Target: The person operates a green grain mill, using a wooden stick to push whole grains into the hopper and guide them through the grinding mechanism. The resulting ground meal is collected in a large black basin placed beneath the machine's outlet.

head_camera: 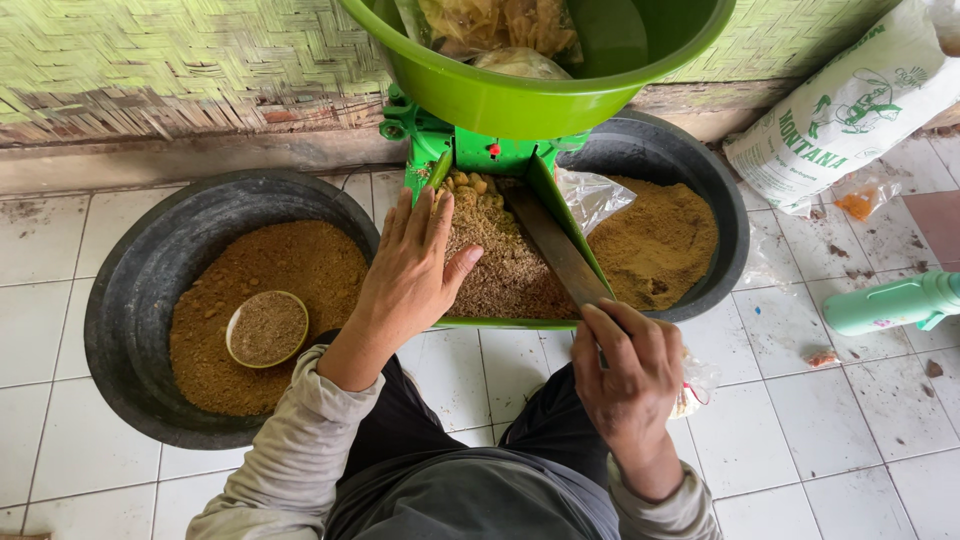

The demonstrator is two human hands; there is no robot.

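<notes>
- Hiding most of the green machine body [470, 150], a big green basin [520, 95] is sitting on top of it and running off the upper edge of the view, so only part of the bagged contents inside is showing.
- Cutting off at the right edge, a pale green bottle [895, 302] is lying on the white tiled floor [840, 440], and a white printed sack [850, 110] is leaning at the wall, its top out of view.
- Sitting partly behind the machine, the right black tub [725, 200] is holding a heap of fine brown meal and a crumpled clear plastic bag [590, 195]; its near rim is hidden by the green chute [500, 322].
- Lying in the chute, the coarse brown crumbs [500, 260] are spreading from the machine's mouth down to the near lip, with bigger lumps at the top.
- Resting flat and open, the left hand [415, 275] is lying on the chute's left side, fingers stretched toward the machine, thumb reaching out onto the crumbs; the crumbs are lying just right of the palm.
- Closing around the near end of a flat wooden stick [555, 245], the right hand [630, 370] is gripping it at the chute's near right corner; the stick is slanting up across the crumbs, and its held end is hidden in the fist.
- Standing at the left, another black tub [130, 300] is holding brown meal with a small round bowl [267, 328] of darker meal set in it.
- Hanging below the right hand, a small clear bag [693, 385] is hard to make out.
</notes>
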